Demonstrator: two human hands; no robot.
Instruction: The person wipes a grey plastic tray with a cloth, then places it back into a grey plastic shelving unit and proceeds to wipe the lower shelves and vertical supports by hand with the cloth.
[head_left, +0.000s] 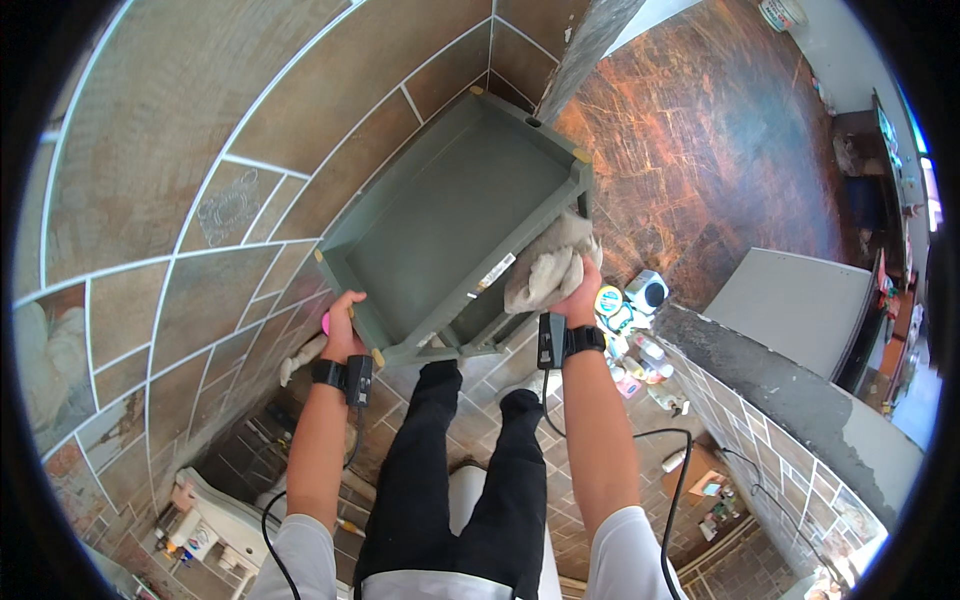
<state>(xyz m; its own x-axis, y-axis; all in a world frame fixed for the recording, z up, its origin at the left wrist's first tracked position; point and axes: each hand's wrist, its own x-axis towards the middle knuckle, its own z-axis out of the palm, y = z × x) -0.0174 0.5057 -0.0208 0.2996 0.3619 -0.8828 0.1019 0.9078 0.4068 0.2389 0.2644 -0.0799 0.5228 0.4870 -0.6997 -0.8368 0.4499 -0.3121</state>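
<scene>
A grey-green shelf unit (457, 202) with a shallow recessed panel and yellowish corner tips stands tilted before me, close to the tiled wall. A torn white label (493, 274) sticks to its front rail. My left hand (345, 326) grips the near left corner, with the thumb over the edge. In my right hand (581, 289) is a crumpled beige cloth (551, 266), pressed against the open side of the unit below the rail. Part of that side and most of the right fingers are hidden by the cloth.
Several bottles and tubs (634, 337) stand right of my right wrist, beside a low cement-topped wall (757, 382). A white washbasin (217, 517) is at lower left. The brown tiled wall (292, 165) rises at left. A black cable (686, 465) trails from my right wrist device.
</scene>
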